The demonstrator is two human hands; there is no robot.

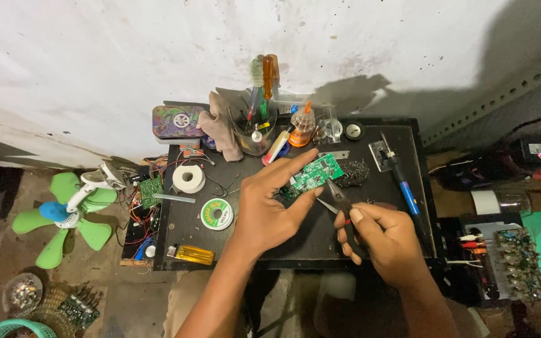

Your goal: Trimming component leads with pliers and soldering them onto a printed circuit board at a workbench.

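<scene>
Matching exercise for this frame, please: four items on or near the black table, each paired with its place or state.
Things:
1. circuit board
2. pliers
3. soldering iron
4. fan

Places or states:
A. lying on the table's right side
B. on the floor, left of the table
C. held in the left hand
D. gripped by the right hand

Pairs: 1-C, 2-D, 3-A, 4-B

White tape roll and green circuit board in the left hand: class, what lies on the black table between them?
In the head view, thin dark wires lie on the black table between the tape roll and the circuit board held in the left hand.
</scene>
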